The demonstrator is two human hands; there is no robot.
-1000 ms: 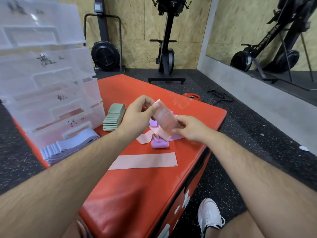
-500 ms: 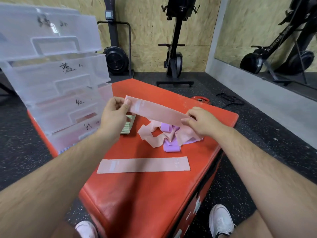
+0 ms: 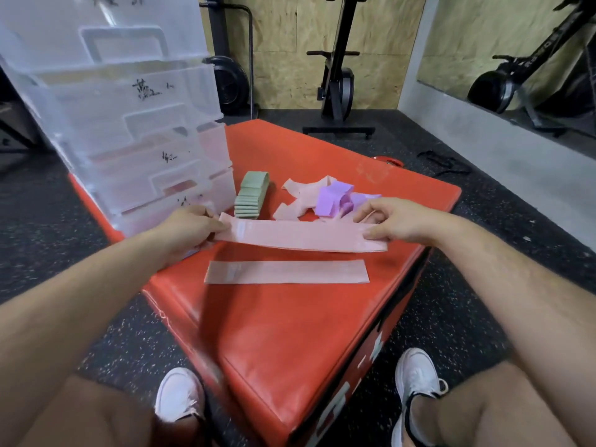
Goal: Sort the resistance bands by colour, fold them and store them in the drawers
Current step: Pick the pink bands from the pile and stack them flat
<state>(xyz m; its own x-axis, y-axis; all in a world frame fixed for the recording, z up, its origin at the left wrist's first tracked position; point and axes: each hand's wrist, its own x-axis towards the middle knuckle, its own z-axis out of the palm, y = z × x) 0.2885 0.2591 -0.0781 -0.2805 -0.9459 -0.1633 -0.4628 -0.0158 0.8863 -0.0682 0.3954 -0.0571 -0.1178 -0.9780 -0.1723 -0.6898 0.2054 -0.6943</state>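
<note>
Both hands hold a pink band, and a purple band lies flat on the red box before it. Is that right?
No: the head view shows the flat band on the red box is pink too, not purple. The rest holds.

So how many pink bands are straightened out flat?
2. The held band spans left hand and right hand; the flat band lies on the box nearer the person. More pink ones are tangled in the pile.

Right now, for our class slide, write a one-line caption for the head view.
Left hand and right hand hold a pink band taut over the red box, a second band lying flat beside it.
</note>
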